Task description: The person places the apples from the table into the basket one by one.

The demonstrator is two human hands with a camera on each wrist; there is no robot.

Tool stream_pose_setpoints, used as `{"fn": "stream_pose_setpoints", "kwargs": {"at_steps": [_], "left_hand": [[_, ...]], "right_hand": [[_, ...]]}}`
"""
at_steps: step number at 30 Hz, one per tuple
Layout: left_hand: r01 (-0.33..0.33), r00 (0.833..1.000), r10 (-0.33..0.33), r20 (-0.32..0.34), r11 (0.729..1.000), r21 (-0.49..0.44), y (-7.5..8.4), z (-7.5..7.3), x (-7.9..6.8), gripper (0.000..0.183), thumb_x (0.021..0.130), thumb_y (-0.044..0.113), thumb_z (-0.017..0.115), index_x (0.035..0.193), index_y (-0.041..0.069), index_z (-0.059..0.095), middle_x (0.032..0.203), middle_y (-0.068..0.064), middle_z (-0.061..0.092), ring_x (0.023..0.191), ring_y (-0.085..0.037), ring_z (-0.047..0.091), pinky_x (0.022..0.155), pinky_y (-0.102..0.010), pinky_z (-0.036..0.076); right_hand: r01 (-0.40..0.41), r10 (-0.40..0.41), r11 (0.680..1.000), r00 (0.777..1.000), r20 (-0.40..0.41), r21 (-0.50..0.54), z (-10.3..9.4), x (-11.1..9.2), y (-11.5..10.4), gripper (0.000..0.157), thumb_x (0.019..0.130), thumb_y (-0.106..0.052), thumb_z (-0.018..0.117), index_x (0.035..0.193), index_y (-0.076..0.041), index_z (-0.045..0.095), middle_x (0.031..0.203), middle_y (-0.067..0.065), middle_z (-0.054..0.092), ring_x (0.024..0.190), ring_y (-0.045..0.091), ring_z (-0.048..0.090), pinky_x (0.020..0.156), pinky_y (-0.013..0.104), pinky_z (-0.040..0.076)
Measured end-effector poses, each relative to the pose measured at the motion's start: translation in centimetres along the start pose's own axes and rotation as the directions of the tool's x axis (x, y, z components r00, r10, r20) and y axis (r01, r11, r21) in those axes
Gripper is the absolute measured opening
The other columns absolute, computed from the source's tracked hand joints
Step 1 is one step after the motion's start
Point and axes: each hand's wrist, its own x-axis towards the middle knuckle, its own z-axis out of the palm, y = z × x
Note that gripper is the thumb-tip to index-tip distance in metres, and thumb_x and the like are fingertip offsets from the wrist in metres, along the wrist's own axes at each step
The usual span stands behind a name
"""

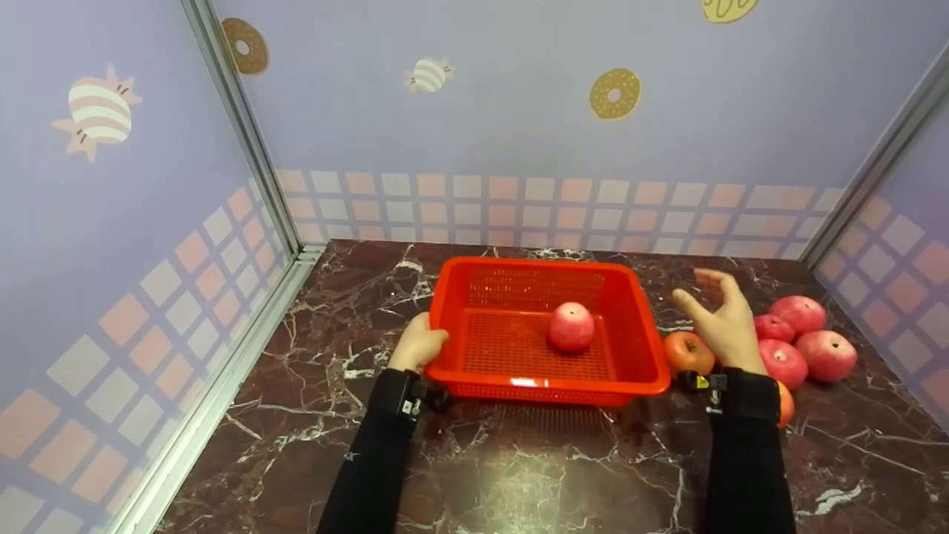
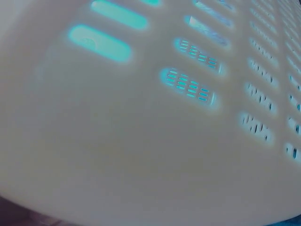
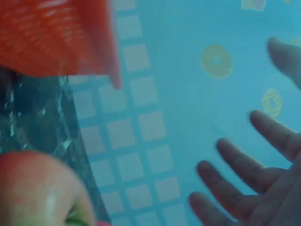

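A red plastic basket [image 1: 549, 391] with slotted walls stands on the table, and one pinkish-red apple [image 1: 571, 327] lies inside it, right of centre. My left hand [image 1: 420, 345] grips the basket's left rim, with the thumb over the edge and the other fingers hidden below it. To the right of the basket, my right hand [image 1: 726, 326] is raised with its fingers apart and nothing in it. Just left of that hand, an orange-red apple [image 1: 686, 354] sits beside the basket's right wall. The right wrist view shows the spread fingers [image 3: 235, 165] in front of the wall.
Several pink-red apples [image 1: 825, 356] are grouped to the right of my right hand. Another orange apple [image 1: 786, 404] is partly covered by my right wrist. Patterned panels [image 1: 519, 133] close off the back and both sides of the dark marbled table [image 1: 519, 475].
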Motion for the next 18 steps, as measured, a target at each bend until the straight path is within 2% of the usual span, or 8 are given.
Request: {"fn": "stream_pose_setpoints", "kwargs": {"at_steps": [2,5,11,18], "left_hand": [[0.0,1.0,0.0,-0.002,1.0,0.002,0.0,0.0,0.0,0.043,0.084,-0.009,0.046,0.127,-0.014,0.053,0.124,-0.035,0.06,0.105,-0.044,0.067,0.084,-0.048,0.061],[0.003,1.0,-0.003,-0.007,1.0,0.006,0.0,0.0,0.1,0.044,0.084,-0.008,0.046,0.127,-0.014,0.052,0.124,-0.034,0.06,0.105,-0.043,0.067,0.084,-0.048,0.061],[0.005,1.0,-0.005,-0.005,1.0,0.019,0.1,0.0,0.1,0.044,0.086,-0.007,0.046,0.128,-0.013,0.051,0.126,-0.034,0.059,0.104,-0.04,0.066,0.082,-0.045,0.06],[0.015,1.0,-0.015,-0.007,1.0,0.021,0.0,0.1,0.1,0.044,0.086,-0.007,0.046,0.129,-0.014,0.051,0.126,-0.034,0.058,0.105,-0.041,0.066,0.084,-0.046,0.06]], "right_hand": [[-0.02,0.023,0.999,0.998,0.061,-0.042,-0.1,0.0,0.7,0.069,0.096,-0.043,0.068,0.148,-0.003,0.046,0.151,0.027,0.049,0.141,0.046,0.044,0.113,0.062,0.038],[-0.041,0.058,0.992,0.988,0.146,-0.117,-0.2,0.1,1.4,0.073,0.097,-0.048,0.066,0.149,-0.001,0.045,0.152,0.033,0.044,0.139,0.051,0.042,0.113,0.067,0.036],[-0.078,0.146,0.963,0.956,0.255,-0.26,-0.1,0.2,2.1,0.081,0.095,-0.057,0.064,0.15,-0.002,0.043,0.152,0.035,0.043,0.131,0.052,0.048,0.109,0.067,0.04],[-0.073,0.198,0.941,0.911,0.362,-0.331,0.4,0.1,2.7,0.081,0.095,-0.051,0.067,0.151,0.002,0.041,0.149,0.039,0.044,0.13,0.054,0.05,0.107,0.067,0.043]]}}
